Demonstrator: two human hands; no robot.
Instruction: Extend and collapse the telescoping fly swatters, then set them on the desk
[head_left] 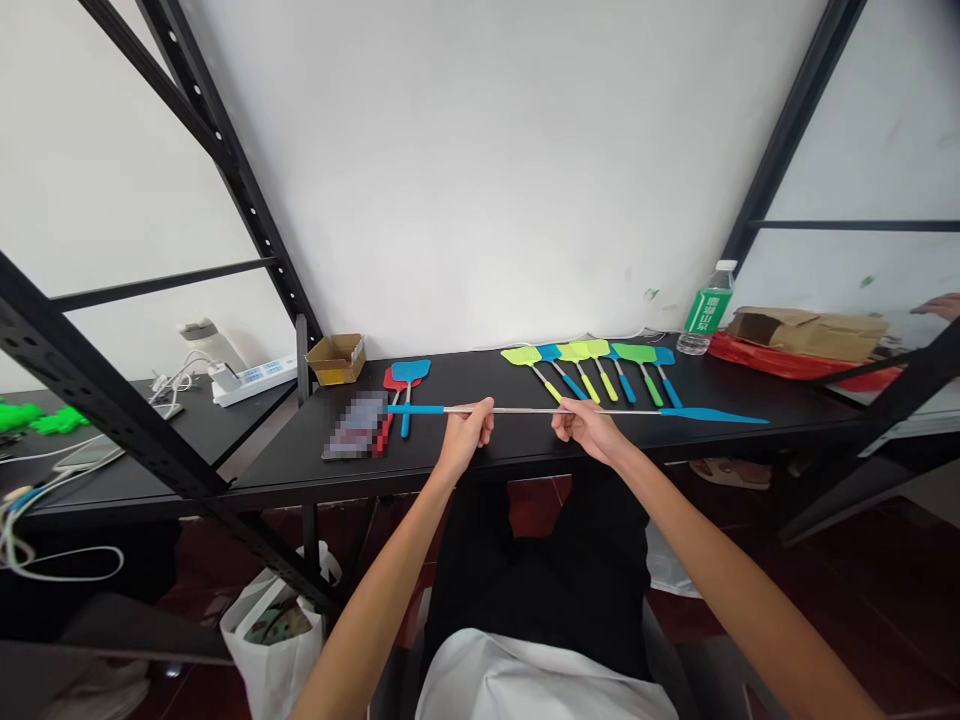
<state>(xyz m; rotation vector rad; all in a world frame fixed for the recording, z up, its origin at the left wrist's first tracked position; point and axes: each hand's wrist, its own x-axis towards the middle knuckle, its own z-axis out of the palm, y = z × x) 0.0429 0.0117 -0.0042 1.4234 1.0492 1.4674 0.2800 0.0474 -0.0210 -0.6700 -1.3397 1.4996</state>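
Observation:
Held level across the front of the black table is a blue fly swatter (525,410), its thin metal rod drawn out long. My left hand (469,430) is closed on the rod near the blue handle at the left. Closer to the blue paddle, which is seen edge-on at the right, my right hand (589,428) pinches the same rod. Behind my right hand lies a row of several yellow, blue and green fly swatters (596,365). Left of my left hand, another blue fly swatter (410,385) overlaps a red fly swatter (388,415).
A phone-like item with a blurred surface (358,425) and an open cardboard box (335,360) are at the left. To the right stand a water bottle (707,310) and a brown carton (810,335) on red plastic. Black shelf posts (247,190) flank the black table (465,470).

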